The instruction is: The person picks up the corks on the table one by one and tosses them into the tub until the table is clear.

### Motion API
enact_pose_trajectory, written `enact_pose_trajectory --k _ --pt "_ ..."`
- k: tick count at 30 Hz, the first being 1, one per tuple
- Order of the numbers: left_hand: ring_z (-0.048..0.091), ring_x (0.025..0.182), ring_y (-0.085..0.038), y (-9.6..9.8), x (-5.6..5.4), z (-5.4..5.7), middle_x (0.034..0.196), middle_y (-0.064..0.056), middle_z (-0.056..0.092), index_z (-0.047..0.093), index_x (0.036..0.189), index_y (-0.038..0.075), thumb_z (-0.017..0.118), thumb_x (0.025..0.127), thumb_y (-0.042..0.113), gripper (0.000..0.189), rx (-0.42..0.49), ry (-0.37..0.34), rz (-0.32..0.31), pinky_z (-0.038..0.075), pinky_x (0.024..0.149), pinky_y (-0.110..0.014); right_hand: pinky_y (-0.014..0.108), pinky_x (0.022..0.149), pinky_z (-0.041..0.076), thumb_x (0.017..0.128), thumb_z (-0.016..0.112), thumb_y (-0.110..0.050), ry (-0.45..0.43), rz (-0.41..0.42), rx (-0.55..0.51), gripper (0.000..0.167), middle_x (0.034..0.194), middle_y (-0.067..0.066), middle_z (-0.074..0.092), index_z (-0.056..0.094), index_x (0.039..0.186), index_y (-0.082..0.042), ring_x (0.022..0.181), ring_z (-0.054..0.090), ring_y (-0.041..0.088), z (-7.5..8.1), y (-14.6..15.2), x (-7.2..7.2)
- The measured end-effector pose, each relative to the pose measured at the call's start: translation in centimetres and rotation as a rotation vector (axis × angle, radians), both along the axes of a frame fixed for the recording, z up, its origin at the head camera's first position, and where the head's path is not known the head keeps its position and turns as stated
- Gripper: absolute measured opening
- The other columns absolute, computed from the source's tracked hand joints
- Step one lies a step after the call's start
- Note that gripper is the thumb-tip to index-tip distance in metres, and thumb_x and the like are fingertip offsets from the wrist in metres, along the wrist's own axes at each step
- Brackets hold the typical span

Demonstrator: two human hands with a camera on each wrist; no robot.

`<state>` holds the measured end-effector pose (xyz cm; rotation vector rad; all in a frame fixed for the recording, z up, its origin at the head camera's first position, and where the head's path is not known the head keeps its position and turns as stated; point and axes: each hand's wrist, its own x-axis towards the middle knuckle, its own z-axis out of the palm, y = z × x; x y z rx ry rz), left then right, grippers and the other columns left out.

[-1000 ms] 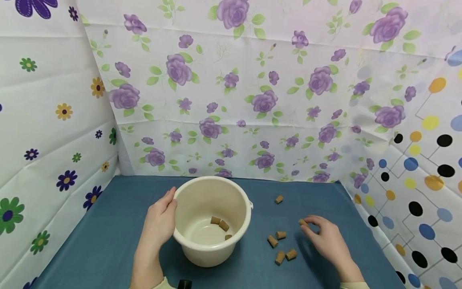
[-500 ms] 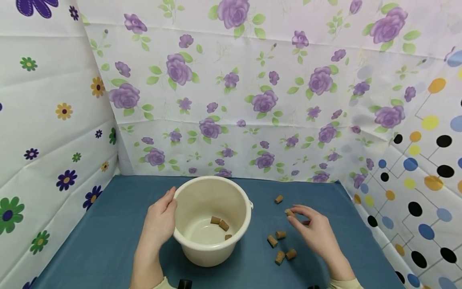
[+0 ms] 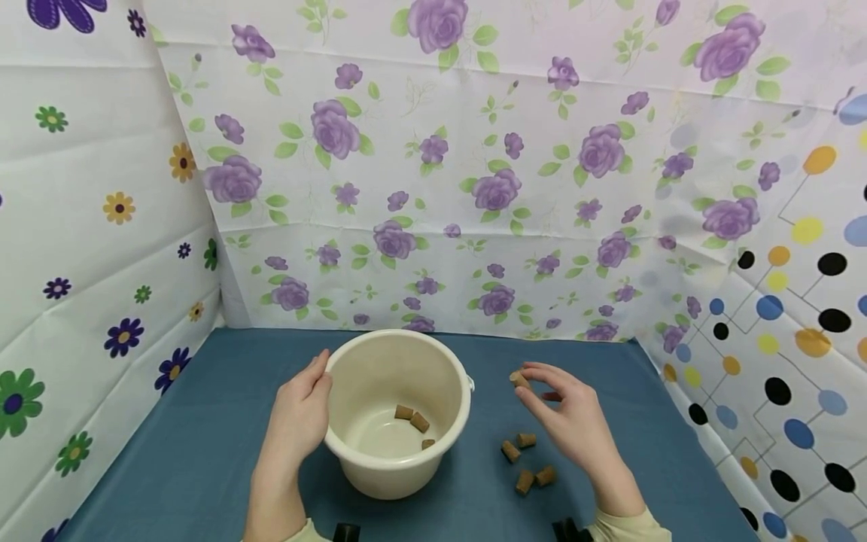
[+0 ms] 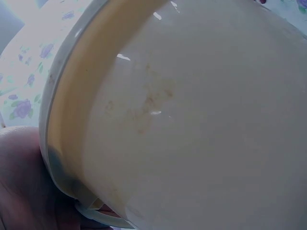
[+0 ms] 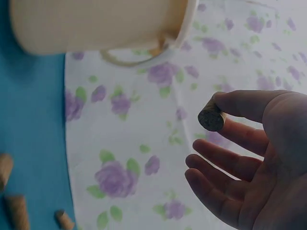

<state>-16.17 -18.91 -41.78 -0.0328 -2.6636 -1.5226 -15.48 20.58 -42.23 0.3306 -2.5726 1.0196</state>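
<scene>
A cream plastic bucket stands on the blue cloth, its mouth facing me. My left hand grips its left rim, fingers behind the wall; the left wrist view shows that hand beside the rim and the bucket wall. To the right of the bucket, my right hand pinches a cork between thumb and index finger. In the right wrist view the held cork shows one end, with the other fingers spread below. Inside the bucket lie corks.
Several corks lie on the blue cloth between the bucket and my right forearm, one of them a front cork. A handle hangs at the bucket's side in the right wrist view. Patterned sheets wall the table.
My right hand has moved left and away from me with the cork, toward the bucket; it now overlaps where the far cork lay. The left hand and bucket have stayed put.
</scene>
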Motion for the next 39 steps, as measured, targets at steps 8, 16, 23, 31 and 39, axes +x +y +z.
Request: enact_pose_trajectory --k 8,16,23,31,39 --pt "0.022 0.161 -0.036 -0.2 0.1 0.0 0.173 -0.016 0.029 0.032 0.168 0.007 0.036 0.119 0.023 0.052 -0.002 -0.006 0.0 0.018 0.129 -0.061 0.046 0.088 0.065 0.101 0.078 -0.029 0.088 0.07 -0.073 0.028 0.143 0.002 0.068 0.079 0.128 -0.02 0.118 0.07 0.023 1.6 -2.6 -0.1" --pt "0.022 0.161 -0.036 -0.2 -0.1 0.0 0.173 -0.016 0.029 0.032 0.168 0.007 0.036 0.119 0.024 0.052 -0.002 -0.014 -0.009 0.018 0.129 -0.061 0.047 0.09 0.064 0.101 0.079 -0.026 0.115 0.14 -0.136 0.029 0.143 -0.001 0.068 0.078 0.129 -0.019 0.128 0.066 0.021 2.6 -5.4 -0.1" --pt "0.023 0.161 -0.037 -0.2 -0.1 0.1 0.173 -0.017 0.029 0.033 0.168 0.007 0.037 0.119 0.023 0.052 -0.007 -0.011 -0.01 0.018 0.129 -0.062 0.042 0.091 0.064 0.102 0.077 -0.027 0.113 0.192 -0.182 0.03 0.142 -0.005 0.068 0.078 0.13 -0.018 0.13 0.065 0.019 3.1 -7.4 0.1" --pt "0.023 0.161 -0.037 0.0 0.0 0.0 0.173 -0.017 0.03 0.033 0.168 0.008 0.037 0.119 0.024 0.052 -0.005 -0.011 -0.012 0.019 0.129 -0.062 0.045 0.091 0.064 0.101 0.078 -0.028 0.075 0.204 -0.206 0.032 0.141 -0.003 0.069 0.078 0.131 -0.016 0.128 0.066 0.019 2.5 -8.1 0.4" --pt "0.024 0.161 -0.036 -0.1 0.0 -0.1 0.172 -0.016 0.03 0.034 0.168 0.008 0.037 0.118 0.024 0.052 -0.002 -0.003 -0.003 0.019 0.129 -0.06 0.039 0.09 0.064 0.102 0.077 -0.03 0.081 0.194 -0.202 0.031 0.139 -0.006 0.07 0.078 0.13 -0.018 0.127 0.067 0.016 2.4 -8.2 0.4"
